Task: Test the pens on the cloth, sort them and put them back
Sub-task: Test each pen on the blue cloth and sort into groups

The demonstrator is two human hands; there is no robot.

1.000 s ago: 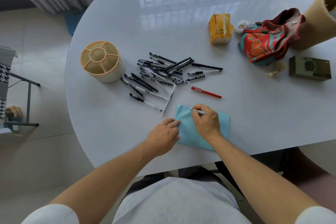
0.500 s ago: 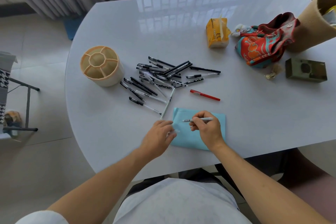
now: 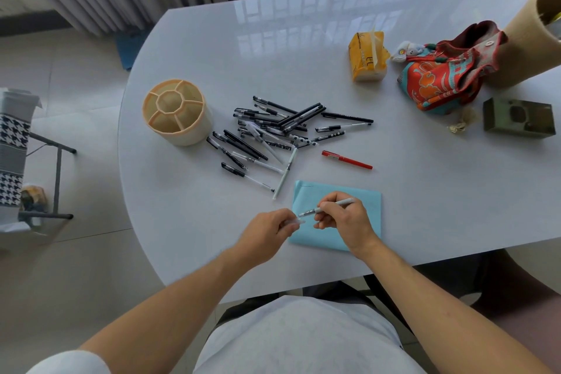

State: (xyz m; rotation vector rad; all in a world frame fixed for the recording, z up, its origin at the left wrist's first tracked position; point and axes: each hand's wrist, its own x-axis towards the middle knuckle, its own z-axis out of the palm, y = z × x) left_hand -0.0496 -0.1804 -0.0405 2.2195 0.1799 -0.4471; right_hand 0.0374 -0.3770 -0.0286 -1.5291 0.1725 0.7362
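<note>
Since a second ago the right hand [image 3: 343,217] has lifted its pen [image 3: 329,207] off the cloth [image 3: 368,206]: then the tip was down on the fabric with the hand curled over it, now the pen is raised and lies nearly level, its tip turned toward the left hand [image 3: 267,235]. That right hand pinches the pen's grey barrel between thumb and fingers. The left hand, just beside it, pinches a small clear piece, most likely the pen's cap [image 3: 296,222], whose open end sits right at the pen's tip without yet covering it. By my reading this pen has been tested and the capping step is in hand. Under and just beyond the right hand lies the pale blue cloth, flat on the bench [image 3: 303,45] near its front edge; any marks on it are too faint to make out. Little of the task looks done: beyond both hands a loose pile of black and clear pens [image 3: 273,127] lies unsorted, a red pen [image 3: 347,159] rests apart from the pile, just past the cloth, and the cream holder [image 3: 177,112] further off beyond the left hand shows bare compartments. Testing the rest, sorting and returning them appear to remain. Well off beyond the right hand are a yellow tissue pack [image 3: 367,59], a patterned pouch [image 3: 440,76], a green box [image 3: 517,118] and a tan tube [image 3: 534,36].
</note>
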